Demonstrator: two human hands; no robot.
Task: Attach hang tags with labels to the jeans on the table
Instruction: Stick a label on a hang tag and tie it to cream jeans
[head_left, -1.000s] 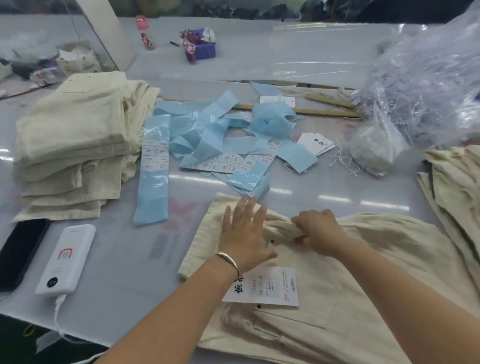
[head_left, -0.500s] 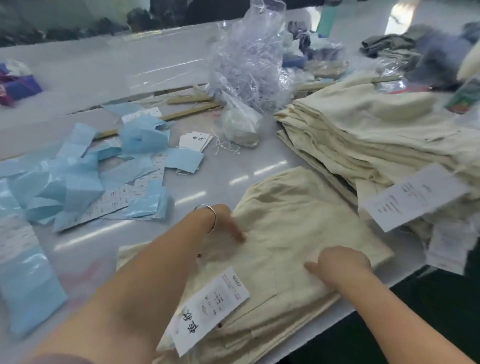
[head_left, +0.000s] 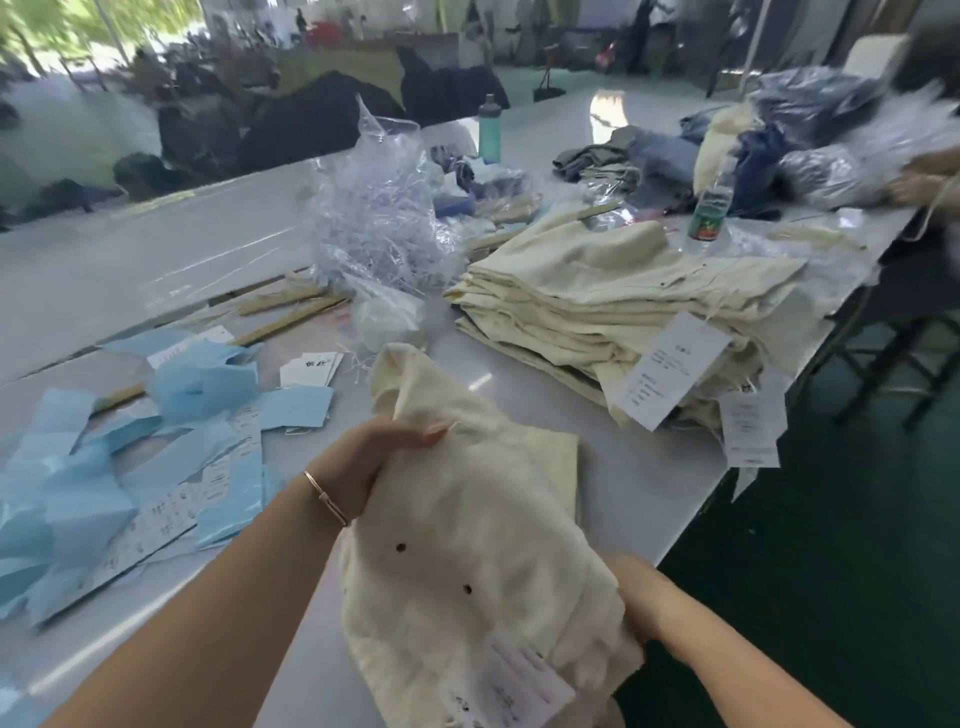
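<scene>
— Between our hands hangs the folded cream cotton jeans (head_left: 467, 519), lifted off the grey table (head_left: 639, 483); our left hand (head_left: 371, 457) grips the far fold, our right hand (head_left: 641, 597) clutches the near edge.

— Soft, floppy, light, we judge. Hold by the folds; the white paper hang tag (head_left: 511, 683) dangles below our right hand.

A garment workshop: stacked cream jeans (head_left: 613, 296), loose hang tags (head_left: 309, 370), long work table (head_left: 130, 260).

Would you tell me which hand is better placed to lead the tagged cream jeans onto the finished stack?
Probably the right hand: it grips the folded cream jeans on the side nearest the tagged cream stack; the left hand holds the far edge.
</scene>
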